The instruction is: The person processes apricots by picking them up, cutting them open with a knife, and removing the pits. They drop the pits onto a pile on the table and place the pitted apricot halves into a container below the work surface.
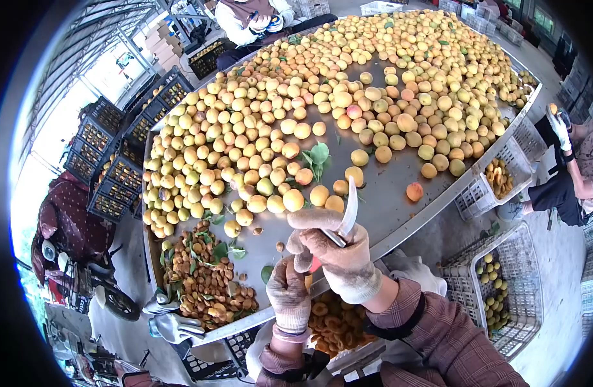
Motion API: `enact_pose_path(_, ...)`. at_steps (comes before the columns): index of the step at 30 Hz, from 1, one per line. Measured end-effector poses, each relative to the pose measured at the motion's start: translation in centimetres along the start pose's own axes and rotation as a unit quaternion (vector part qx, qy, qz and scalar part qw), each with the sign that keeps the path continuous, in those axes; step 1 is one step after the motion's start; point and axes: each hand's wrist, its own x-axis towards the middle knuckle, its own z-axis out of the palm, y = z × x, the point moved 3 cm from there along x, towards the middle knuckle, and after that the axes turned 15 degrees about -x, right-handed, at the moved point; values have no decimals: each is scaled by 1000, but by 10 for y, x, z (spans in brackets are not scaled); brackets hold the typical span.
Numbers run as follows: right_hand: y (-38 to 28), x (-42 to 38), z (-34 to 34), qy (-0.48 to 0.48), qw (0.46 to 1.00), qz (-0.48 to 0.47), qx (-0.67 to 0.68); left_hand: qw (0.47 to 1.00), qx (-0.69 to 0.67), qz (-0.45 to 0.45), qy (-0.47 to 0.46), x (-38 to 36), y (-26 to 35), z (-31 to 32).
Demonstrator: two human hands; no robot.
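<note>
Plaid sleeves (432, 322) reach in from 5 and 6 o'clock, partly hiding a container of orange halved fruit (338, 322) beneath the rim of the metal table (399, 193). Brown scraps (209, 277) mixed with leaves are heaped at 8 o'clock, with an empty glove (174, 327) just beside at 7. Black crates (106, 138) are stacked at 10 o'clock; a pale crate (512, 290) of greenish fruit stands at 4; other people (264, 19) sit near 12 and 3. At 5 o'clock, the gloved right hand (338, 258) is clamped on a curved knife (350, 213), its shiny blade pointing to 12. The left hand (290, 290) has fingers together at 6; whether they grip anything, I cannot tell. Round fruit (341, 99), yellow to orange, some blushed red, spreads from 9 to 2.
</note>
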Motion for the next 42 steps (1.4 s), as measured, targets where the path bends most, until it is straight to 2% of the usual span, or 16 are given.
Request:
enact_pose_path(3, 7, 11, -11, 139, 987, 33, 74, 998, -19, -63, 20, -3, 9, 0)
enact_pose_path(7, 11, 1, 1, 94, 994, -37, 36, 988, -126, -91, 17, 2, -12, -9)
enact_pose_path(9, 13, -6, 9, 38, 993, -97, -50, 998, -53, 35, -3, 6, -15, -8)
enact_pose_path(11, 16, -6, 11, 30, 991, -121, -47, 998, -58, 2, 39, 4, -12, -3)
enact_pose_path(13, 13, 3, -3, 137, 988, 45, 54, 971, -198, -133, 19, 1, -11, -11)
enact_pose_path(15, 28, 11, -12, 165, 975, 67, 132, 968, -200, -147, 26, 5, -22, -13)
enact_pose_path(17, 44, 16, -18, 183, 966, 44, 178, 877, -391, -278, 11, 6, -30, -14)
enact_pose_path(19, 63, 23, -25, 188, 955, 32, 226, 853, -428, -298, -42, 11, -37, -23)
enact_pose_path(23, 51, 33, -34, 195, 949, -27, 248, 830, -483, -280, 10, 10, -11, -8)
enact_pose_path(29, 22, 32, -53, 212, 964, -63, 144, 959, -256, -100, 66, 26, -2, -37)
enact_pose_path(33, 11, 31, -62, 215, 961, -65, 161, 988, -48, -22, 148, 40, -2, -42)
enact_pose_path(35, 2, 32, -71, 192, 959, -91, 186, 984, -60, 4, 170, 41, 2, -48)
enact_pose_path(38, -5, 29, -91, 230, 960, -87, 136, 998, -18, 26, 56, 19, 29, -35)
enact_pose_path(39, -8, 28, -96, 234, 959, -86, 138, 999, -32, -10, -9, 10, 31, -33)
enact_pose_path(41, -15, 24, -105, 247, 957, -65, 135, 958, 215, -103, -158, -23, 38, -14)
enact_pose_path(42, -18, 22, -111, 252, 958, -54, 129, 941, 193, -149, -237, -35, 44, 4)
